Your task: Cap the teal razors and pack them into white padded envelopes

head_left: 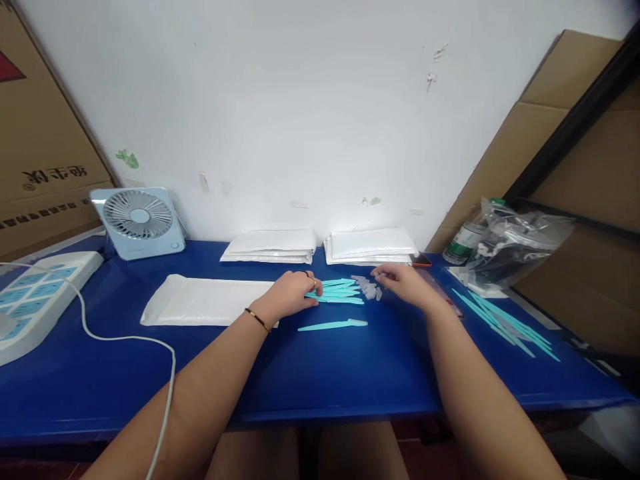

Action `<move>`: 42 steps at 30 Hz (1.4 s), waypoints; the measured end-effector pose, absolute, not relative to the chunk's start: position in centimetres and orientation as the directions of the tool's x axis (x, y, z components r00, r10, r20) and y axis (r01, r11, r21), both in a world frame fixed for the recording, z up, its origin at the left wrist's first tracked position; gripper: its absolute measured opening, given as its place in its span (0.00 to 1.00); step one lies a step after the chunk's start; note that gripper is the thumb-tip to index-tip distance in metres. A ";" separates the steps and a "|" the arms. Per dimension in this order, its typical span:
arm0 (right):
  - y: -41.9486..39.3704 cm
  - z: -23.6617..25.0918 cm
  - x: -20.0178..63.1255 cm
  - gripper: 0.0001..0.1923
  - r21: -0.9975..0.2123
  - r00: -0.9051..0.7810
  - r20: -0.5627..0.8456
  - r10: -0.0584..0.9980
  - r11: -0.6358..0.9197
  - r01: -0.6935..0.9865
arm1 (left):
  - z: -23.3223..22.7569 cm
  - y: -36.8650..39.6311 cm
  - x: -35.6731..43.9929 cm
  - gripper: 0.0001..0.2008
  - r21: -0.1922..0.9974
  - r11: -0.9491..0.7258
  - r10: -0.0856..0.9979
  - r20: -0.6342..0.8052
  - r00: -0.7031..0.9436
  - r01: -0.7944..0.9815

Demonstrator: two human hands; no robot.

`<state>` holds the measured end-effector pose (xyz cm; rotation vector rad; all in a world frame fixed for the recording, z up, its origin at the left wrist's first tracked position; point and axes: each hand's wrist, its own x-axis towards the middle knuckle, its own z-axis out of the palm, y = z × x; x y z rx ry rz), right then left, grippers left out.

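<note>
Head view: the left hand lies palm-down on a bunch of teal plastic blades, fingers together and pressing their handle ends at the bunch's nine o'clock side. The blades are slim, flat and smooth, long axes running nine to three o'clock, clear caps on the three o'clock tips. The right hand reaches those caps, fingers lightly curled; whether they pinch one I cannot tell. A single blade lies apart at six o'clock of the bunch on the glossy blue bench. A flat white padded envelope sits at nine o'clock; more loose blades slant at three o'clock.
</note>
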<state>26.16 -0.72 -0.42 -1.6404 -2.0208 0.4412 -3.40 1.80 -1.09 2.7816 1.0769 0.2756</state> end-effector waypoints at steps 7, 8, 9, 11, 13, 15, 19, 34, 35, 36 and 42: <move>-1.3 -0.3 24.7 0.15 -0.731 -0.243 0.152 0.958 0.274 0.625 | -1.8 2.2 -2.7 0.08 0.180 -0.726 0.688 0.175 0.705 0.664; -1.4 -0.3 24.5 0.15 -0.741 -0.256 0.138 0.957 0.272 0.614 | -1.8 2.2 -2.6 0.08 0.173 -0.728 0.686 0.191 0.703 0.663; -1.5 -0.3 24.2 0.14 -0.749 -0.266 0.122 0.956 0.264 0.608 | -1.8 2.2 -2.5 0.09 0.167 -0.729 0.684 0.210 0.698 0.664; -1.8 -0.2 23.8 0.14 -0.761 -0.285 0.085 0.955 0.247 0.600 | -1.8 2.2 -2.4 0.09 0.164 -0.730 0.681 0.255 0.686 0.664; -1.9 -0.2 23.5 0.13 -0.770 -0.306 0.059 0.950 0.238 0.592 | -1.6 2.1 -2.2 0.09 0.174 -0.730 0.680 0.289 0.674 0.661; -2.0 -0.3 23.2 0.13 -0.777 -0.321 0.050 0.946 0.239 0.582 | -1.4 2.0 -2.2 0.08 0.186 -0.730 0.680 0.304 0.668 0.658; -2.0 -0.4 22.9 0.13 -0.764 -0.315 0.078 0.946 0.260 0.590 | -1.2 1.9 -2.1 0.08 0.200 -0.730 0.680 0.307 0.665 0.654; -3.1 0.9 22.5 0.10 -0.738 -0.491 0.009 0.871 0.337 0.585 | -0.7 -0.2 -0.6 0.10 0.286 -0.782 0.617 0.227 0.753 0.554; -3.0 1.1 23.0 0.10 -0.737 -0.470 -0.001 0.882 0.317 0.597 | -0.8 -0.1 -0.6 0.10 0.294 -0.781 0.615 0.209 0.760 0.551; -2.8 1.1 23.6 0.11 -0.722 -0.427 0.005 0.904 0.299 0.624 | -1.0 0.0 -0.7 0.10 0.290 -0.778 0.619 0.200 0.760 0.558; -1.1 0.1 26.9 0.09 -0.442 -0.216 0.093 0.972 0.235 0.866 | -2.0 1.2 -1.1 0.07 0.163 -0.747 0.665 0.194 0.721 0.645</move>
